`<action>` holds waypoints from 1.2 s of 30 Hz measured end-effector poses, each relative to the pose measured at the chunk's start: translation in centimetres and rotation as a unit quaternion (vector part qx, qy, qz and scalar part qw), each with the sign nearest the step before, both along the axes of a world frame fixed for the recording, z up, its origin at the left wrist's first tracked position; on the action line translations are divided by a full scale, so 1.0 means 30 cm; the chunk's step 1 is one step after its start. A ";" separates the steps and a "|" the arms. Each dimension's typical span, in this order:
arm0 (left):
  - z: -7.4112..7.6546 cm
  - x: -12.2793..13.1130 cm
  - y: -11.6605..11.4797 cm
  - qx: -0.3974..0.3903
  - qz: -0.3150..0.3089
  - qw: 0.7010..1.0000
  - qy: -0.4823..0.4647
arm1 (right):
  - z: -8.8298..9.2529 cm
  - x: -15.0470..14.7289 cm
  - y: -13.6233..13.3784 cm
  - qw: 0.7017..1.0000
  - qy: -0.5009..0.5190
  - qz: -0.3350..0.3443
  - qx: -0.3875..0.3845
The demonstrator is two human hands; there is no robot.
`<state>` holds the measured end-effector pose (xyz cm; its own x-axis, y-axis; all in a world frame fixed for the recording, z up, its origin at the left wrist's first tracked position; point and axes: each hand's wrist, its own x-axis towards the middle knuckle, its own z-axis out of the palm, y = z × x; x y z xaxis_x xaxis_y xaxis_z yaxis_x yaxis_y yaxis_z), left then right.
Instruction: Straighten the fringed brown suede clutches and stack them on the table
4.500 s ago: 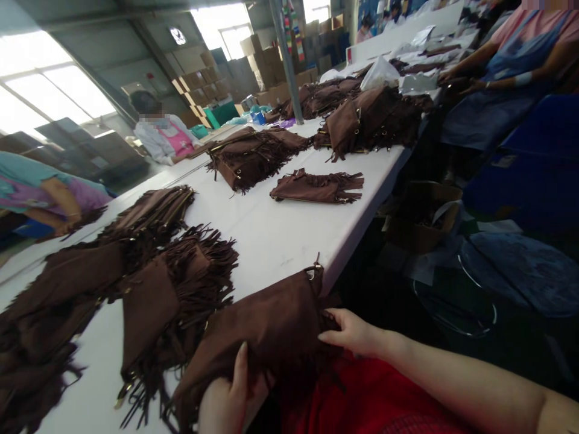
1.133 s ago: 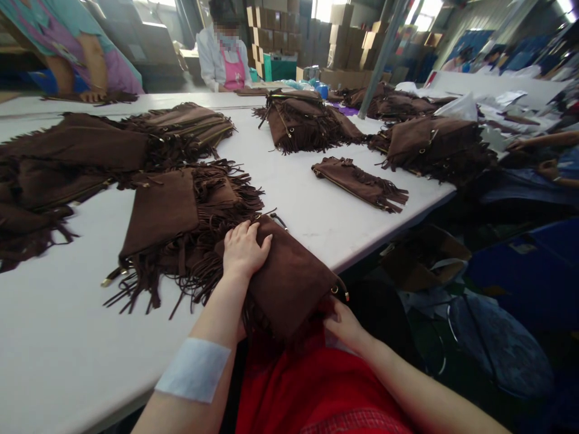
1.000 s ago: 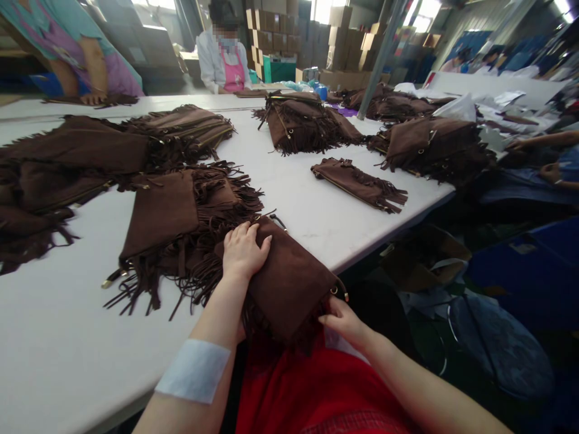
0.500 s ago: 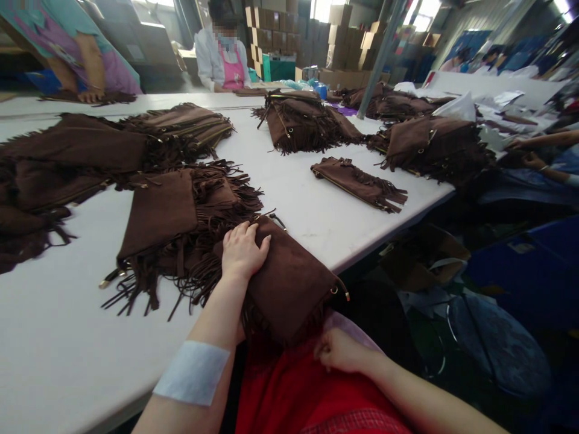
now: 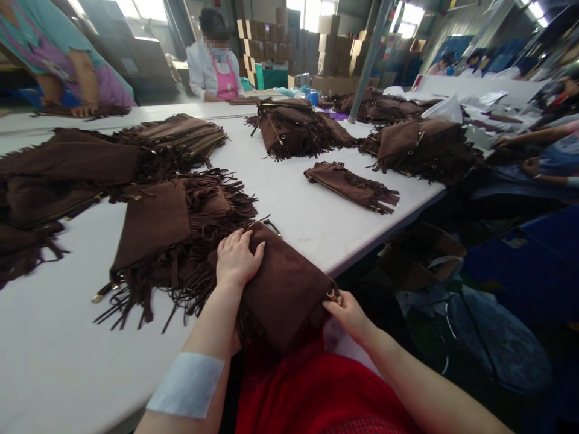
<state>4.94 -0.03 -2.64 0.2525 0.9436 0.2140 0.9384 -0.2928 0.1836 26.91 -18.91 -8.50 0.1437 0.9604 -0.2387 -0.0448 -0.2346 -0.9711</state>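
At the left, fringed brown bags lie in a pile (image 5: 154, 229) on the white surface (image 5: 54, 355). Next to it, the left hand (image 5: 236, 260) rests flat and open, palm down, on the brown suede bag (image 5: 284, 286); it presses the bag and grips nothing. This bag lies at the near edge of the surface, just in front of the person, and its long axis runs from far-left to near-right, with the near end hanging over the edge. At this near-right corner, the right hand (image 5: 350, 313) pinches a small metal ring (image 5: 333, 295) with thumb and fingertips, the other fingers being loosely curled. Both hands touch the bag.
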 end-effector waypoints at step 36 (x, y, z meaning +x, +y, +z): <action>-0.004 -0.001 0.008 0.000 0.006 1.000 0.000 | -0.110 -0.002 -0.037 0.999 0.042 0.021 -0.015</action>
